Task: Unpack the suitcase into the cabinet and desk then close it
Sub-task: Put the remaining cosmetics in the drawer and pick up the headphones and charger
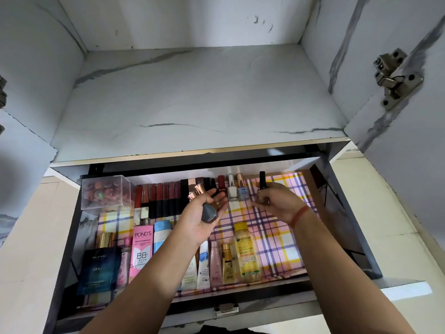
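Note:
An open drawer (349, 213) lined with pink plaid paper holds rows of cosmetics. My left hand (202, 218) hovers palm-up over its middle and cradles a dark nail polish bottle (210, 212) with a rose-gold cap, fingers curled loosely around it. My right hand (277, 201) pinches a black-capped nail polish bottle (262, 183) upright at the back row, just right of a white bottle (232, 189) and a pale blue bottle (242, 192). The suitcase is not in view.
A clear box (106, 191) sits at the drawer's back left, beside a row of lipsticks (163, 191). Tubes and a yellow Garnier bottle (246, 251) line the front. Bare liner lies at the right. Above is a marble-patterned cabinet shelf (192, 97) with its doors open.

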